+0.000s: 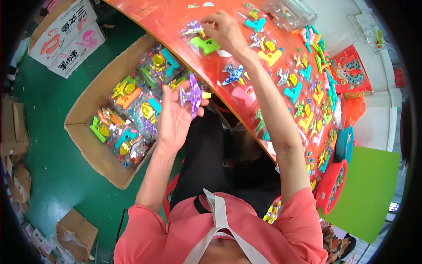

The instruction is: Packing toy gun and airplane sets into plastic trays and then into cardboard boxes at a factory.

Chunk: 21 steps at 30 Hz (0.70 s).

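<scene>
My left hand (pixel 173 123) is palm up beside the table edge, its fingers closed around a purple toy airplane (pixel 192 96) with a yellow end. Over the table, my right hand (pixel 225 31) has its fingers curled in a pinch. They are at a clear plastic blister tray with a purple-and-yellow toy plane (pixel 192 29) and a green pistol-shaped launcher (pixel 205 45); what the fingertips grip, if anything, cannot be made out. Nearest below that arm are a blue camouflage toy plane (pixel 233 74) and a pink launcher (pixel 244 94).
An open cardboard box (pixel 94 152) of packed toy sets stands left of the table. More toy trays line the orange table (pixel 151 15), with a teal launcher (pixel 293 91) among them. A red basin (pixel 330 187) of beads and a blue basin (pixel 344 145) are at right.
</scene>
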Available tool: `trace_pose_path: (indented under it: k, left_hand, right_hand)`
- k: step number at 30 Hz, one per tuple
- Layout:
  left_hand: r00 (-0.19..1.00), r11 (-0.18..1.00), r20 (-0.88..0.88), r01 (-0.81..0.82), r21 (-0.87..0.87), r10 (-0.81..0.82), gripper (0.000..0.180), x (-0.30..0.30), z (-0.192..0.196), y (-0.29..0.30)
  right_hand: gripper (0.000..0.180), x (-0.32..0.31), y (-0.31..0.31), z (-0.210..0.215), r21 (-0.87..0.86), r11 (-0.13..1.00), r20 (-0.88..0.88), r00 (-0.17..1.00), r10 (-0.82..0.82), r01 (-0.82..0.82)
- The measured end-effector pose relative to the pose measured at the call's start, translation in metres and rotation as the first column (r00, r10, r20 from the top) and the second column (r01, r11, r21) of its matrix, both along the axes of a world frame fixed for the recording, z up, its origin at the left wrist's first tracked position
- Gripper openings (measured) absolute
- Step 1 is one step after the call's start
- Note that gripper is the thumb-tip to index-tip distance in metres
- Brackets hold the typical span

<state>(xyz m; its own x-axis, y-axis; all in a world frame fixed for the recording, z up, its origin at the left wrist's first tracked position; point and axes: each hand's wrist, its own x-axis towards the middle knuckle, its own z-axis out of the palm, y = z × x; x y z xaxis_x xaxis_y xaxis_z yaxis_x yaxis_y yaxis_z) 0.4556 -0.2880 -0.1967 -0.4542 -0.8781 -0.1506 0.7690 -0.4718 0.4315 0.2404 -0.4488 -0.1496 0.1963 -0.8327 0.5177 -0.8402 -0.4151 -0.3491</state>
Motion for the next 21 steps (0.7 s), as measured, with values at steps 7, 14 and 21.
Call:
trace_pose_path:
  k: [7, 14, 21]
  left_hand:
    - [0.999, 0.998, -0.035, -0.038, -0.055, 0.036, 0.067, -0.008, 0.017, -0.016]
    - [0.998, 0.996, -0.062, 0.025, -0.091, -0.031, 0.066, -0.023, 0.034, -0.012]
    - [0.988, 0.983, 0.025, 0.156, -0.095, -0.155, 0.039, -0.035, 0.038, 0.0]
  right_hand:
    - [0.018, 0.006, 0.085, 0.05, 0.211, 0.969, 0.275, 0.959, 0.067, -0.128]
    - [0.019, 0.001, 0.152, 0.05, 0.235, 0.902, 0.15, 0.93, 0.334, -0.362]
    - [0.026, -0.015, 0.179, 0.048, 0.231, 0.914, 0.161, 0.939, 0.303, -0.335]
